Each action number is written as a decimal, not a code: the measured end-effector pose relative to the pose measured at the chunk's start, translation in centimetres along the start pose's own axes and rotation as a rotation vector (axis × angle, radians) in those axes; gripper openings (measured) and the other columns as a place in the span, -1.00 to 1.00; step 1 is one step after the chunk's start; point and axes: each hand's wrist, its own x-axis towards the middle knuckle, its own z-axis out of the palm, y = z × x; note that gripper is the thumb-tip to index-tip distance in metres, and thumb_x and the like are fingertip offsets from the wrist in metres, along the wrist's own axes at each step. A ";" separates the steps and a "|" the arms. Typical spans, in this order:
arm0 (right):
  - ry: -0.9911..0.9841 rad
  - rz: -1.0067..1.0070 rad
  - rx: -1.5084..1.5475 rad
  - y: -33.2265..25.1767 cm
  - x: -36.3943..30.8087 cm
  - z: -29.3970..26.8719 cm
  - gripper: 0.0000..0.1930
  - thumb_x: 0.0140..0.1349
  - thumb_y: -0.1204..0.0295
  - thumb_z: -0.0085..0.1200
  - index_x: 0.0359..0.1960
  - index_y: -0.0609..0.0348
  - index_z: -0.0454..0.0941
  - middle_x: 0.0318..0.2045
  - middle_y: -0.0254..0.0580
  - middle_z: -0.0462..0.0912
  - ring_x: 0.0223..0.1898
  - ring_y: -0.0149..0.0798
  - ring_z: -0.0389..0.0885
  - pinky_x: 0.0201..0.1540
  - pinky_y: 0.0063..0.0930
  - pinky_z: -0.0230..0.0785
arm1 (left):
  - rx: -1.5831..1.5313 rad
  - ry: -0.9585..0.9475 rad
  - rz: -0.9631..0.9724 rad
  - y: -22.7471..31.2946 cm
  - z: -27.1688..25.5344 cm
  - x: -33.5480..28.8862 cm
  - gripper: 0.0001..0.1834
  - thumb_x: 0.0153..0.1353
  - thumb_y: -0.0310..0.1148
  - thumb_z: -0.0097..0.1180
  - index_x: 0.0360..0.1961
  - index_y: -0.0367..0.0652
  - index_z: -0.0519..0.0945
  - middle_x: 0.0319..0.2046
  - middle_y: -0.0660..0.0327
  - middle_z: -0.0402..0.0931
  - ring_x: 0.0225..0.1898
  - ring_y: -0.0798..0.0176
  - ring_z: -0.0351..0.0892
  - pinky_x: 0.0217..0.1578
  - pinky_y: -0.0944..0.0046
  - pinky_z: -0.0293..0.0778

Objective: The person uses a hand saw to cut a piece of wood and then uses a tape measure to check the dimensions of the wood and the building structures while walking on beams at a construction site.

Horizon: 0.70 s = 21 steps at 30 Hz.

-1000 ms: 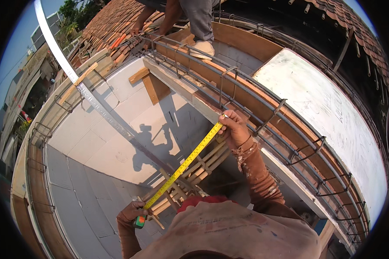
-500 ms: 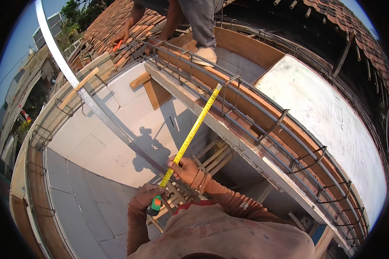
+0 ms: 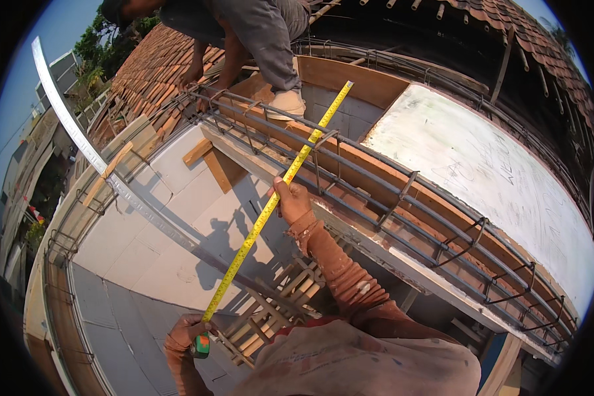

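Observation:
A yellow tape measure point(image 3: 245, 249) stretches diagonally from the lower left up to the rebar cage point(image 3: 402, 193) on top of the wall. Low in the view my left hand point(image 3: 186, 331) is closed around its green and orange case. Further along the blade, my right hand point(image 3: 293, 201) grips it between thumb and fingers, just short of the formwork board point(image 3: 251, 157). The blade's free end passes over the steel bars and sticks out beyond them, close to a co-worker's shoe point(image 3: 286, 104).
A co-worker point(image 3: 261, 39) crouches on the far wall, hands at the bars. A long metal strip point(image 3: 69, 119) slants across the left side. Wooden scaffold poles point(image 3: 297, 290) lie below my arms. A white board point(image 3: 482, 158) covers the right side; roof tiles point(image 3: 155, 66) rise behind.
More blade is out, and its tip has moved up past the rebar. My right hand has slid up and forward along it; my left hand with the case has moved down and left.

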 end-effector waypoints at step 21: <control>-0.235 -0.341 -0.568 -8.8 -9.8 -7.7 -0.84 0.07 0.45 0.10 -0.32 0.24 0.52 -0.62 -0.28 0.48 -0.58 -0.47 0.44 -0.52 -0.61 0.27 | 0.126 -0.404 -0.076 15.3 2.6 11.6 -0.54 0.17 -0.11 -0.06 -0.36 -0.42 0.54 -0.58 -0.02 0.54 -0.68 0.21 0.53 -0.67 0.35 0.48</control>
